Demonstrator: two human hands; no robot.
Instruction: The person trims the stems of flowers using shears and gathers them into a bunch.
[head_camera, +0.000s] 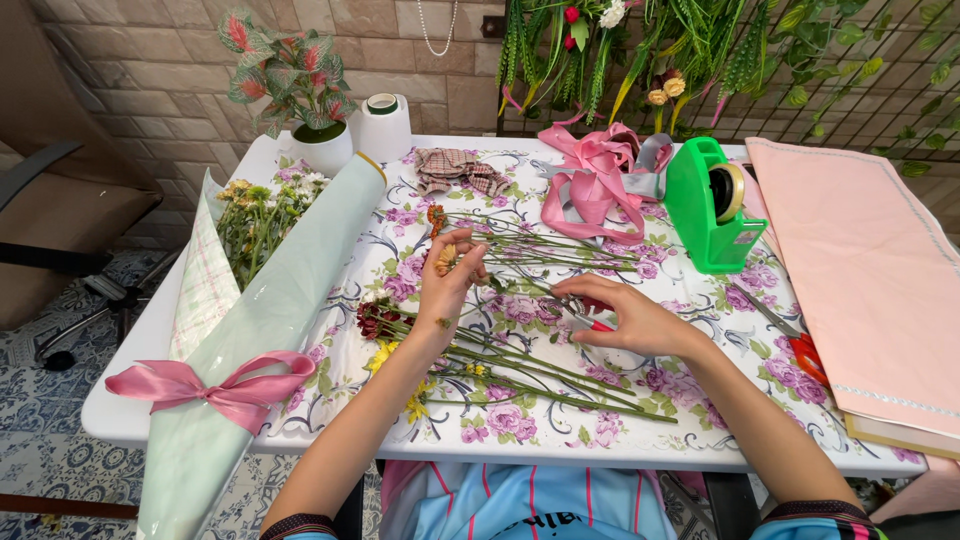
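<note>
At centre frame, the left hand (452, 285) pinches a small orange flower head (445, 258) above the floral-clothed tabletop (700, 400); just right, the right hand (630, 318) is clamped on red-handled scissors (583, 316) over loose green stems (540, 370).

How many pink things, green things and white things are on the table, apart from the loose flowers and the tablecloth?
Pink: 3, the bow, the ribbon pile, the folded cloth
Green: 2, the tape dispenser, the wrapped bouquet
White: 2, the plant pot, the jug
Total: 7
</note>
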